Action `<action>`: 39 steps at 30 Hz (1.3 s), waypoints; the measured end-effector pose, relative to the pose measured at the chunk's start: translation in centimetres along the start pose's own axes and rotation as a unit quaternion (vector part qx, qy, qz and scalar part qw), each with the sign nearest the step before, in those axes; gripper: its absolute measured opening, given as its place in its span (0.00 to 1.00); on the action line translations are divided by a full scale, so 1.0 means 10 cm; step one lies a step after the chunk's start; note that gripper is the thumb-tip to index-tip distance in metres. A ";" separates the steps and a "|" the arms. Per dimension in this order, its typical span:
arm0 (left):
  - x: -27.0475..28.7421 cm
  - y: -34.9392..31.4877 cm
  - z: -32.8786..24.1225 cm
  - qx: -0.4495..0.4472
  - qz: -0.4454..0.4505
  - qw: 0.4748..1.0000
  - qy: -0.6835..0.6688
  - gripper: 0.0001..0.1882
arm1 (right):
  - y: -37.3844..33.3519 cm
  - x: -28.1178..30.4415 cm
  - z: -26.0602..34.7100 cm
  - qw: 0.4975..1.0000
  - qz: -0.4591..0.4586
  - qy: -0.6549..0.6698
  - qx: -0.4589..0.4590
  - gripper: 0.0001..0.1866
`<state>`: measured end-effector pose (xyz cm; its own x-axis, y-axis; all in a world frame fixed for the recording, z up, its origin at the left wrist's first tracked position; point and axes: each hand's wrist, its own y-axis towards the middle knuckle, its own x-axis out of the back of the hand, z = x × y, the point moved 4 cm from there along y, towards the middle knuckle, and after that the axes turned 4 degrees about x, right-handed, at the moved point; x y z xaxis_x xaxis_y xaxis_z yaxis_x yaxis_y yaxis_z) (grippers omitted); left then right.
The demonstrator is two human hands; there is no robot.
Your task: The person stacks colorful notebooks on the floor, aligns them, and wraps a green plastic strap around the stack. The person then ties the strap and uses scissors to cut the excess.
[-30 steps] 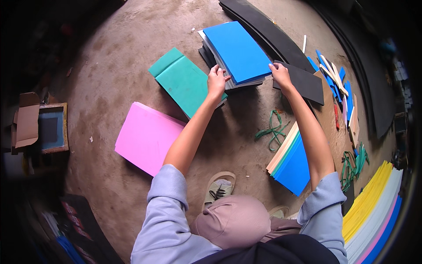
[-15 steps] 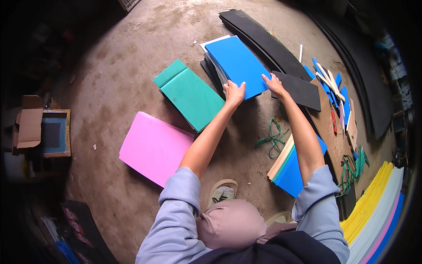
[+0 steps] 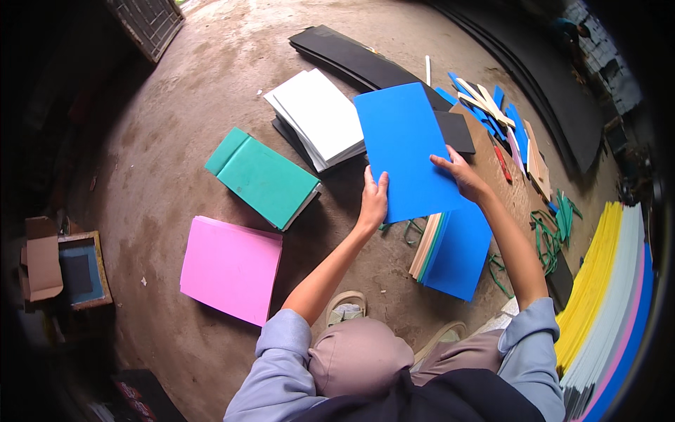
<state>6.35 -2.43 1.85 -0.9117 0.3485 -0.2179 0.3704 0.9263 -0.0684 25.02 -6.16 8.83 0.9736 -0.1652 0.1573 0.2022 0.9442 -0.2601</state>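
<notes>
A blue rectangular foam sheet (image 3: 404, 144) is held up between my hands, tilted. My left hand (image 3: 375, 199) grips its left edge near the bottom corner, and my right hand (image 3: 460, 174) pinches its right edge, thumb on top. Left of the sheet lies a stack of white sheets (image 3: 320, 116) with black ones under it. Partly beneath the sheet's lower end sits a mixed stack (image 3: 458, 254), blue on top, with green and tan edges showing. A green stack (image 3: 267, 179) and a pink stack (image 3: 230, 267) rest on the floor to the left.
Long black strips (image 3: 365, 60) lie at the back. On the right, a brown board (image 3: 485, 155) carries coloured offcuts and a red-handled tool (image 3: 503, 163). Green ties (image 3: 548, 235) lie nearby, and tall yellow sheets (image 3: 594, 271) stand at the right. An open cardboard box (image 3: 43, 264) is far left.
The blue sheet has come off the white stack and moved right and nearer to me, uncovering the white sheets. Both hands moved with it. The view has also shifted.
</notes>
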 end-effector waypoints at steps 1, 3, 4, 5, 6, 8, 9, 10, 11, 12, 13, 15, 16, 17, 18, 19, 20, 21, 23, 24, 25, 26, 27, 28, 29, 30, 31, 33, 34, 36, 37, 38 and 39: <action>-0.19 -0.11 0.10 -0.006 0.042 0.999 -0.006 0.26 | -0.16 0.10 0.14 1.000 -0.018 -0.008 0.005 0.43; -0.44 -0.29 0.39 0.089 0.163 0.980 0.067 0.28 | -0.42 0.45 0.13 0.984 -0.089 -0.149 0.037 0.41; -0.52 -0.39 0.47 0.070 0.183 0.974 0.115 0.32 | -0.62 0.62 0.15 0.957 -0.136 -0.249 0.051 0.41; -0.55 -0.46 0.57 0.098 0.194 0.967 0.130 0.32 | -0.82 0.77 0.18 0.918 -0.180 -0.348 0.062 0.40; -0.51 -0.46 0.73 0.123 0.197 0.961 0.148 0.33 | -1.02 0.73 0.27 0.886 -0.215 -0.407 0.062 0.38; -0.51 -0.51 0.92 0.163 0.212 0.947 0.175 0.34 | -1.25 0.80 -0.02 0.845 -0.219 -0.489 -0.003 0.35; -0.51 -0.53 0.98 0.178 0.217 0.942 0.184 0.35 | -1.33 0.77 -0.19 0.826 -0.208 -0.523 -0.037 0.35; -0.52 -0.53 1.00 0.190 0.219 0.938 0.193 0.36 | -1.38 0.77 -0.27 0.820 -0.246 -0.513 -0.062 0.34; -0.55 -0.51 0.99 0.175 0.223 0.936 0.209 0.36 | -1.40 0.79 -0.31 0.829 -0.243 -0.500 -0.057 0.34; -0.62 -0.49 0.94 0.161 0.226 0.934 0.223 0.36 | -1.43 0.82 -0.30 0.837 -0.241 -0.489 -0.053 0.33; -0.68 -0.47 0.89 0.146 0.229 0.933 0.237 0.36 | -1.44 0.86 -0.27 0.845 -0.237 -0.477 -0.047 0.33; -0.80 -0.31 0.76 0.127 0.263 0.928 0.233 0.38 | -1.44 0.95 -0.27 0.882 -0.229 -0.411 -0.027 0.32; -0.95 -0.25 0.61 0.110 0.263 0.930 0.230 0.39 | -1.48 1.05 -0.31 0.893 -0.247 -0.376 0.006 0.32; -1.10 -0.21 0.45 0.092 0.263 0.933 0.226 0.40 | -1.54 1.15 -0.35 0.902 -0.264 -0.340 0.039 0.31; -1.19 -0.11 0.33 0.085 0.263 0.939 0.205 0.42 | -1.62 1.15 -0.29 0.920 -0.277 -0.247 0.129 0.30; -1.29 -0.06 0.18 0.067 0.269 0.950 0.144 0.42 | -1.69 1.12 -0.22 0.939 -0.265 -0.155 0.152 0.25; -1.35 -0.01 0.06 0.097 0.297 0.947 0.073 0.41 | -1.73 1.08 -0.25 0.948 -0.241 -0.077 0.193 0.23; -1.51 -0.07 -0.15 0.132 0.333 0.934 -0.001 0.39 | -1.83 1.11 -0.33 0.948 -0.224 -0.001 0.226 0.21; -1.71 -0.15 -0.41 0.034 0.379 0.925 0.000 0.28 | -1.87 1.16 -0.45 0.939 -0.226 -0.001 0.259 0.21; -1.72 -0.19 -0.44 -0.036 0.388 0.921 0.019 0.26 | -1.91 1.17 -0.47 0.935 -0.249 -0.041 0.251 0.23; -1.73 -0.24 -0.46 -0.106 0.396 0.911 0.037 0.24 | -1.93 1.19 -0.49 0.928 -0.272 -0.081 0.242 0.25; -1.74 -0.27 -0.43 -0.113 0.386 0.914 0.063 0.23 | -1.92 1.21 -0.57 0.938 -0.257 -0.077 0.218 0.26; -1.77 -0.32 -0.36 -0.119 0.376 0.915 0.084 0.22 | -1.92 1.28 -0.72 0.948 -0.241 -0.077 0.192 0.28; -1.82 -0.36 -0.26 -0.127 0.366 0.916 0.103 0.21 | -1.93 1.34 -0.86 0.957 -0.226 -0.079 0.166 0.29; -1.85 -0.41 -0.17 -0.134 0.356 0.917 0.122 0.21 | -1.94 1.37 -1.00 0.952 -0.236 -0.116 0.156 0.30; -1.77 -0.43 -0.05 -0.272 0.344 0.883 0.168 0.28 | -1.88 1.35 -1.14 0.947 -0.241 -0.149 0.152 0.30; -1.63 -0.36 0.15 -0.324 0.324 0.868 0.189 0.31 | -1.83 1.29 -1.20 0.942 -0.240 -0.179 0.150 0.31; -1.38 -0.22 0.43 -0.420 0.285 0.830 0.231 0.37 | -1.70 1.15 -1.10 0.940 -0.222 -0.164 0.200 0.31; -1.44 -0.19 0.37 -0.397 0.326 0.817 0.263 0.43 | -1.70 1.15 -1.04 0.937 -0.223 -0.162 0.216 0.31; -1.64 -0.16 0.18 -0.234 0.350 0.861 0.284 0.33 | -1.83 1.22 -0.87 0.922 -0.291 -0.102 0.235 0.31; -1.77 -0.22 0.01 -0.107 0.370 0.871 0.305 0.29 | -1.93 1.27 -0.76 0.912 -0.322 -0.073 0.244 0.31; -1.84 -0.33 -0.19 -0.099 0.372 0.885 0.260 0.27 | -2.00 1.31 -0.69 0.899 -0.348 0.023 0.266 0.30; -1.81 -0.36 -0.21 -0.093 0.368 0.897 0.226 0.27 | -2.03 1.35 -0.75 0.923 -0.323 0.093 0.186 0.28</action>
<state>21.12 -11.71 8.07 -0.4262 0.8594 0.2824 0.9042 0.4140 0.1047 34.82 -29.69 9.09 0.6709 -0.7415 -0.0102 0.7304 0.6583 0.1819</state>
